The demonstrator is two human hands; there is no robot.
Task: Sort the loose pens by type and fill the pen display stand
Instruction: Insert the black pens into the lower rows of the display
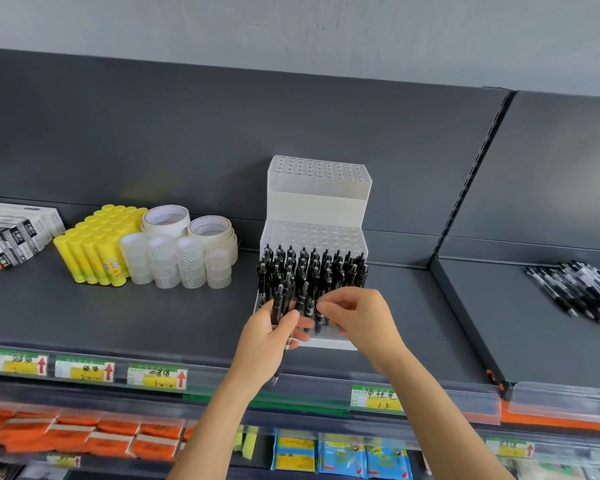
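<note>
- Pens: light, stiff plastic barrels, smooth enough to slip from a bundle. Best taken mid-barrel with thumb and forefinger, clicker end up, tip dropped straight into a hole.
- left grip is curled round a small bundle of black pens, just in front of the stand's near tier. One tip pokes out below the palm (probably the first to slide).
- right grip pinches a single pen at its upper barrel, between thumb and fingertips, over the near rows.
- pen display stand: clear stepped acrylic on the shelf, three tiers. Near tier is crowded with standing pens, though the hands hide its front rows. Middle and far tiers show only empty holes.
- Stand looks light; a sideways shove could shift it, so insertion should be vertical.
- In the way: standing pens crowd any free hole, and clips could snag neighbours. Reaching the middle tier means going over their tops.
- loose pens lie heaped on the next shelf bay, far right, well apart from the stand.
- Left of the stand: clear tape stacks, tape rolls, yellow glue sticks, boxes. All are clear of the working path.
- price labels run along the shelf's front lip.
</note>
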